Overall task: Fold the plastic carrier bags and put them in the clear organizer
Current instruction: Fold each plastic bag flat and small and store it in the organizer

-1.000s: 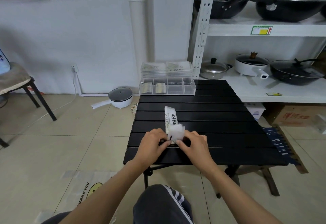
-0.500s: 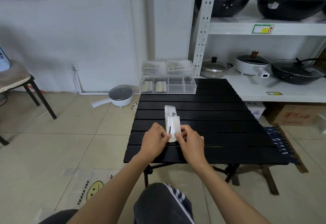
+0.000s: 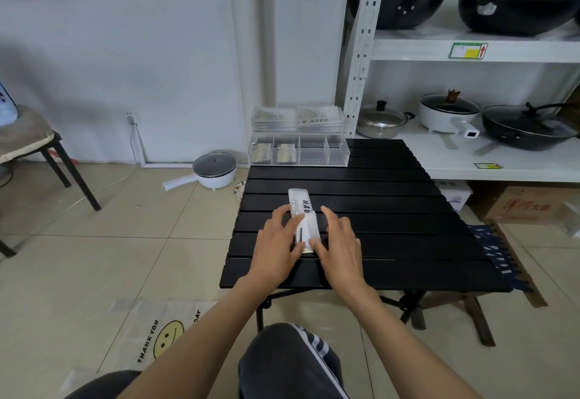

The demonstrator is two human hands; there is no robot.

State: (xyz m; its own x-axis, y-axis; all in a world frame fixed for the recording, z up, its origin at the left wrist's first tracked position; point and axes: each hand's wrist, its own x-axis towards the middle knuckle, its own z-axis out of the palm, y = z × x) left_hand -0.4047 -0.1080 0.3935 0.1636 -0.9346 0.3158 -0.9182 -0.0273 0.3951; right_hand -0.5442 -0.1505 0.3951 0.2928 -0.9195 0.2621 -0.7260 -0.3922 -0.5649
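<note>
A white plastic carrier bag [image 3: 303,211], folded into a narrow strip with black lettering, lies on the black slatted table [image 3: 392,210]. Its near end is folded over onto the strip. My left hand [image 3: 277,243] presses on the fold from the left, fingers spread flat. My right hand [image 3: 340,246] rests flat on the strip's right side, its thumb on the near edge. The clear organizer [image 3: 298,153] stands at the table's far edge, with folded bags in its two left compartments and a stack of flat bags [image 3: 296,117] on top.
An unfolded smiley-face bag [image 3: 157,332] lies on the floor at lower left. A white electric pot [image 3: 213,171] sits on the floor beside the table. Shelves with pans [image 3: 470,122] stand at the right, a chair [image 3: 34,144] at the left.
The near end of the strip, lifted between my fingers a second ago, has been folded forward onto the strip. Both hands have moved forward and now lie flat on the fold.
</note>
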